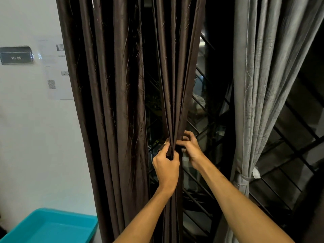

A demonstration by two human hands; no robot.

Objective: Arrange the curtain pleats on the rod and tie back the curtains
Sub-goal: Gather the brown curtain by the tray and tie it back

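A dark brown curtain panel [173, 76] hangs in the middle, gathered into a narrow bunch at waist height. My left hand [166, 165] grips the bunch from the left, fingers curled round it and a brown tie-back band [169, 151]. My right hand [190, 146] pinches the band's other end on the right side of the bunch. A second brown curtain panel [108, 102] hangs loose to the left. A grey curtain [259, 85] on the right is held by a grey tie-back [242, 179]. The rod is out of view.
Behind the curtains is a dark window with a black metal grille [284, 155]. A white wall [35, 137] at the left carries papers and a small dark sign [16, 55]. A turquoise plastic tray [47, 227] sits at the bottom left.
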